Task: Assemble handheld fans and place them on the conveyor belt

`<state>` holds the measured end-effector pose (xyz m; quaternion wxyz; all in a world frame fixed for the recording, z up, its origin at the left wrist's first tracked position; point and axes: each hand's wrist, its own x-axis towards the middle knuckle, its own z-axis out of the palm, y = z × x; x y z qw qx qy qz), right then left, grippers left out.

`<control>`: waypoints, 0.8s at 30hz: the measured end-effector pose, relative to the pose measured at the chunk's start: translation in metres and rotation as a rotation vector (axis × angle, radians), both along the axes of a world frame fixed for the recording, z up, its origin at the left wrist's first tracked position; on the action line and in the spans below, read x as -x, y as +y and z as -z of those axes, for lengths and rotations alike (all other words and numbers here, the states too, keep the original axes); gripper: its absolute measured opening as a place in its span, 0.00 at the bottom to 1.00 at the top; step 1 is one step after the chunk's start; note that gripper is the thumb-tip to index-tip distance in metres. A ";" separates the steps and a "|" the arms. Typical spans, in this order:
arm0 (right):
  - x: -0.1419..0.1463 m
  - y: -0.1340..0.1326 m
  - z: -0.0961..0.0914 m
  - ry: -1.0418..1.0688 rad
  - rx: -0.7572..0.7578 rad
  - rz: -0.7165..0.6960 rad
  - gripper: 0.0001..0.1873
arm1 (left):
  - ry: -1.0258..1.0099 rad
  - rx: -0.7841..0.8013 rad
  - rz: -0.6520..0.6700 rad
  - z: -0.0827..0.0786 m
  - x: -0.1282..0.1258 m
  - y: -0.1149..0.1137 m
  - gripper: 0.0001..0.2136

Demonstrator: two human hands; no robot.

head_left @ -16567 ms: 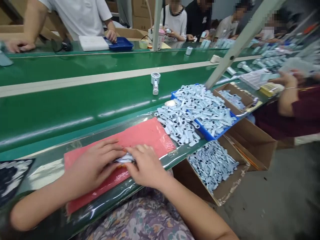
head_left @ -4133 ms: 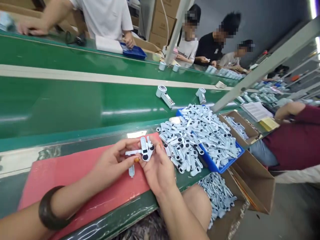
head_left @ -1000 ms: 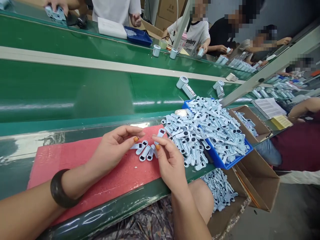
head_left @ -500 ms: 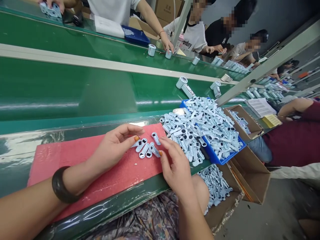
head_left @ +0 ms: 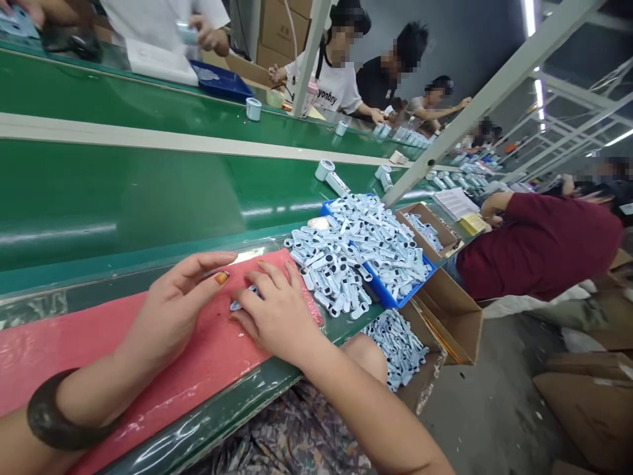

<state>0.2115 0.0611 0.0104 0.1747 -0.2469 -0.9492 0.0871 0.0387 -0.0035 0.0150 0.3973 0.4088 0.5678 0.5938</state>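
My left hand (head_left: 180,293) hovers over the pink mat (head_left: 123,330), fingers stretched out and thumb apart, with nothing in it. A dark bangle (head_left: 54,412) circles that wrist. Palm down, my right hand (head_left: 279,310) covers a small group of light blue plastic pieces (head_left: 236,305) on the mat. Its fingers are spread and curved over them; most of the pieces are hidden beneath. Just right of this hand lies a large heap of similar pieces (head_left: 333,274), each with a dark spot at one end.
Behind the heap, a blue tray (head_left: 403,300) overflows with pieces. Cardboard boxes (head_left: 457,323) stand to the right, some holding pieces. A green conveyor (head_left: 123,178) runs beyond the bench. Slanting across is a metal post (head_left: 475,105). Several co-workers sit opposite; one in maroon (head_left: 539,244) sits right.
My right hand has moved over the small group of pieces and now covers most of it. My left hand stays stretched out beside it. The view has swung to the right.
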 end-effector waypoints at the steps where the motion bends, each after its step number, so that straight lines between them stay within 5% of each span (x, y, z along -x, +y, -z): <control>1: -0.003 0.009 0.000 -0.027 -0.048 -0.019 0.11 | 0.033 -0.001 0.020 0.000 0.000 0.001 0.11; 8: -0.040 0.065 -0.017 -0.012 -0.139 0.157 0.09 | 0.096 -0.012 0.064 -0.002 0.002 -0.002 0.10; 14: -0.127 0.039 -0.031 0.436 -0.192 0.409 0.09 | 0.065 -0.002 0.105 0.004 0.007 -0.002 0.10; 18: -0.223 -0.005 0.024 0.589 -0.200 0.825 0.12 | 0.101 0.021 0.093 0.002 0.005 -0.002 0.10; 20: -0.267 -0.022 0.069 0.329 0.124 1.097 0.20 | 0.139 0.031 0.088 -0.002 0.002 -0.001 0.11; 24: -0.316 -0.038 0.147 0.034 0.444 1.175 0.17 | 0.219 0.068 0.085 -0.008 -0.001 -0.001 0.13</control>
